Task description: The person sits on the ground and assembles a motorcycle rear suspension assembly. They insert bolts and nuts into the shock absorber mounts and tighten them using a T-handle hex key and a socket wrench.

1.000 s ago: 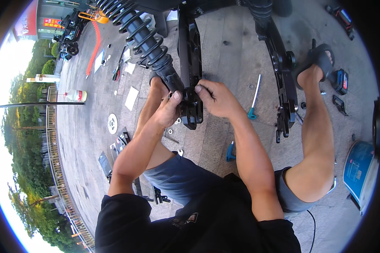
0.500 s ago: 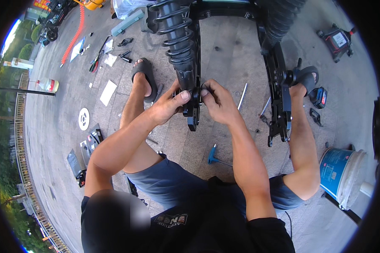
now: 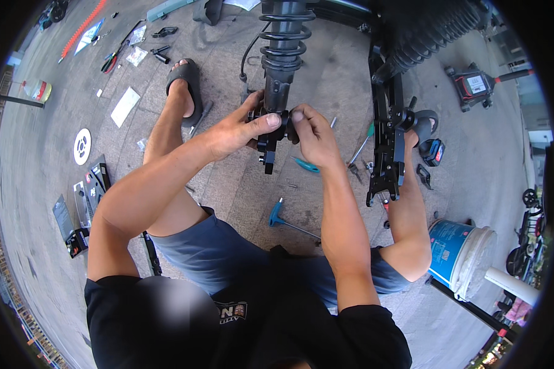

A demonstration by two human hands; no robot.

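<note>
A black coil-spring shock absorber (image 3: 281,55) hangs from above, ending in a black bracket (image 3: 269,142). My left hand (image 3: 240,128) grips the bracket from the left, thumb laid across its front. My right hand (image 3: 311,134) holds the bracket's right side, fingertips pinched on a small part there that I cannot make out. Both forearms reach up from my lap as I squat on the paved ground.
A second black frame arm (image 3: 388,138) hangs at right beside my right knee. A blue T-handle key (image 3: 278,213), a teal tool (image 3: 306,164), a screwdriver (image 3: 362,146) and small screws lie below. A blue-and-white bucket (image 3: 458,252) stands at right. Pliers (image 3: 112,60) and packets lie far left.
The view has swung, so the shock now stands upright at top centre. Both hands have stayed on the lower bracket, the right fingers now pinching at its right side.
</note>
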